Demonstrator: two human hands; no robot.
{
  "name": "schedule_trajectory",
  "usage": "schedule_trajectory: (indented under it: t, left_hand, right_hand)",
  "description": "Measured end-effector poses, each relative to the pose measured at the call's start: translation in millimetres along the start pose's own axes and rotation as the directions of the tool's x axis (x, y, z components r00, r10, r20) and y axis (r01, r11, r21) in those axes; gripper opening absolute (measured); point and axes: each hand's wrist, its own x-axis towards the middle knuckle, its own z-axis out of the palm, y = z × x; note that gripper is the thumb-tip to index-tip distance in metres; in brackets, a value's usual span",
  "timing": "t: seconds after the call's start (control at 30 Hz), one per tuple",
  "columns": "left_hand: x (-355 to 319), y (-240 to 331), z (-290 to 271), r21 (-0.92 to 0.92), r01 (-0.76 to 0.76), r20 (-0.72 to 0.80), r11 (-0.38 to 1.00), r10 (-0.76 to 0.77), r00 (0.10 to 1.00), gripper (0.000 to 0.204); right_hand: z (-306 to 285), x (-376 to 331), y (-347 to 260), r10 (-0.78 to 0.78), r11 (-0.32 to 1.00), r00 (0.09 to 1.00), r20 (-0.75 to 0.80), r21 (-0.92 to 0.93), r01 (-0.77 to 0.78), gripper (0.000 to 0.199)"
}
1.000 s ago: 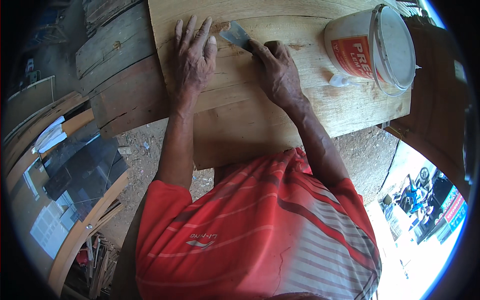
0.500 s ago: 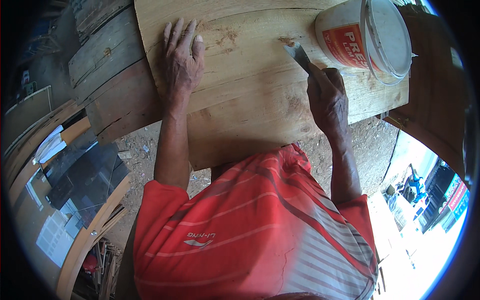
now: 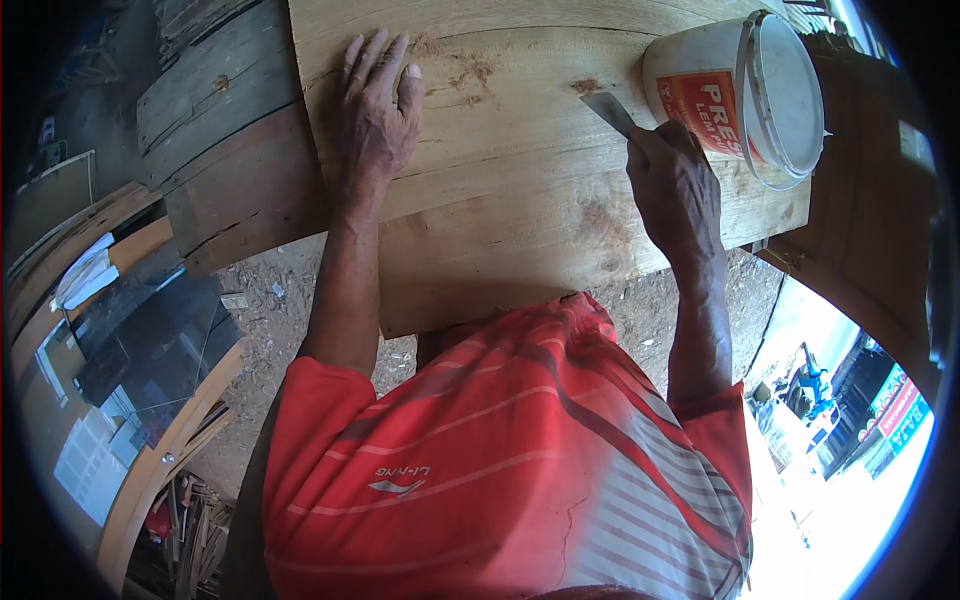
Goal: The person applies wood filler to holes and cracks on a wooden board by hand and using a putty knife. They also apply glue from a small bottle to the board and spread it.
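Observation:
A wide wooden board (image 3: 500, 200) lies in front of me, with brown filler smears on its surface. My left hand (image 3: 382, 120) rests flat on the board's left part, fingers stretched out and holding nothing. In my right hand (image 3: 675, 185) is a putty knife (image 3: 608, 113), the fingers wrapped round its handle, which they mostly hide. The blade points up and left, its tip close to a small brown patch (image 3: 585, 87) on the board. Just right of the blade stands a white plastic bucket (image 3: 700, 95) with a red label, a lid and a wire handle.
Older grey planks (image 3: 240, 110) extend left of the board. At the lower left is a wooden frame (image 3: 170, 470) with dark and pale panels, and scrap wood lies beneath it. Bare ground (image 3: 270, 310) shows below the board's near edge. A brown curved surface (image 3: 865, 190) stands at the right.
The putty knife has turned so its blade lies flatter, and my right hand has shifted slightly right. My left hand stays spread on the board. The whole view has shifted a little.

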Motion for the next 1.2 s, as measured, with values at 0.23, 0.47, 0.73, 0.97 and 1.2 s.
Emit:
schedule_trajectory:
  t: [0.23,0.47,0.73,0.97,1.2]
  left_hand:
    - [-1,-2,3,0.011,-0.014,-0.016,1.000,0.014,1.000,0.042]
    - [1,-1,3,0.013,-0.024,-0.004,1.000,0.024,1.000,0.042]
    - [2,-1,1,0.015,-0.034,0.006,0.999,0.034,0.999,0.043]
    - [2,-2,2,0.008,-0.034,-0.001,0.999,0.034,0.999,0.043]
    - [1,-2,2,0.022,-0.031,0.006,0.999,0.031,0.999,0.042]
  right_hand:
    - [28,-22,0,0.032,0.997,0.987,-0.160,0.069,-0.021,0.031]
    - [95,-43,0,0.025,0.981,0.972,-0.232,0.195,0.021,0.057]
    - [108,-40,7,0.036,0.986,0.969,-0.245,0.169,0.006,0.066]
    - [104,-36,3,0.048,0.988,0.967,-0.250,0.151,-0.009,0.057]
    - [96,-25,5,0.022,0.989,0.963,-0.270,0.147,0.019,0.055]
